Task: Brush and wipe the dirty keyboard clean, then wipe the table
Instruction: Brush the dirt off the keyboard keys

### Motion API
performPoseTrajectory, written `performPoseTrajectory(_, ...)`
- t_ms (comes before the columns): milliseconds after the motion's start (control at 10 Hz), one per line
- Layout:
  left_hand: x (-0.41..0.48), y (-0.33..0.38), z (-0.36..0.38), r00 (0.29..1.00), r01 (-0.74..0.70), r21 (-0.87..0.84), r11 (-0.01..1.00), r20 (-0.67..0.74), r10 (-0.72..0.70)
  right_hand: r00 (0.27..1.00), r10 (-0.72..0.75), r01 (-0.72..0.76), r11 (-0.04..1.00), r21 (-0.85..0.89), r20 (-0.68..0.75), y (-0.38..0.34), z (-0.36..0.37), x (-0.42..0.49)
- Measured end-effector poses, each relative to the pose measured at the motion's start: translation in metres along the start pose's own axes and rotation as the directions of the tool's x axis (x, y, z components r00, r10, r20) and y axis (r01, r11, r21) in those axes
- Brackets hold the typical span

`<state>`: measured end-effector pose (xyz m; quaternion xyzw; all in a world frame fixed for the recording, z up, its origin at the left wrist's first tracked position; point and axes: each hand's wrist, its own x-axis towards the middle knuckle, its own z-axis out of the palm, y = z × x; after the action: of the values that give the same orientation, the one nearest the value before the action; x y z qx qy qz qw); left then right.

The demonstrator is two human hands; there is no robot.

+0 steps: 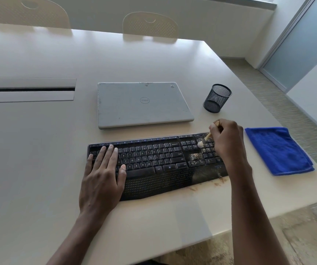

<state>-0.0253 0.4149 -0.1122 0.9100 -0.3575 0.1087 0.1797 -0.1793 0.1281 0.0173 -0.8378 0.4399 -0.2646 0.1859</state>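
A black keyboard point(154, 161) with a wrist rest lies on the white table point(39, 140). Brownish crumbs and dust cover its right end around the arrow keys and the numpad. My left hand point(102, 175) lies flat with straight fingers on the keyboard's left side. My right hand point(226, 138) grips a small wooden-handled brush point(203, 140), whose white bristles touch the keys at the upper right, beside the numpad. A folded blue cloth point(278, 150) lies on the table to the right of the keyboard.
A closed grey laptop point(142, 104) lies behind the keyboard. A black mesh pen cup point(217, 98) stands to its right. Brown smears mark the table by the keyboard's front right corner. A cable slot sits at the left; two chairs stand beyond the far edge.
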Motion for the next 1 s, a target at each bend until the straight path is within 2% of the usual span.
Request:
performPoseTrajectory(400,0.0000,0.0003,-0.0002,1.000,0.001,-0.004,1.000,-0.008,-0.001,0.999,-0.042,0.042,0.998,0.038,0.006,-0.0049,0.0026,-0.0021)
performPoseTrajectory(500,0.0000,0.0006,0.0000,1.000,-0.001,-0.003,1.000,-0.006,0.001,0.998,-0.033,0.033,0.999,0.001,0.047,-0.0019,0.0046,-0.0035)
performPoseTrajectory(600,-0.0005,0.0008,0.0000,1.000,-0.002,-0.002,1.000,-0.011,0.002,0.999,-0.033,0.034,0.998,-0.055,0.019,-0.0016,0.0025,-0.0049)
performPoseTrajectory(700,-0.0005,0.0005,0.0000,1.000,-0.004,-0.003,1.000,-0.011,0.004,0.998,-0.068,0.068,0.998,-0.012,-0.017,-0.0058,0.0020,-0.0049)
performPoseTrajectory(900,-0.0008,0.0005,0.0004,1.000,0.000,-0.003,1.000,-0.009,0.000,0.997,-0.055,0.059,0.996,-0.060,0.059,-0.0033,0.0040,-0.0043)
performPoseTrajectory(1000,-0.0008,0.0004,0.0009,1.000,0.000,0.004,1.000,-0.007,0.000,0.998,-0.062,0.062,0.997,-0.034,-0.005,-0.0087,0.0013,0.0027)
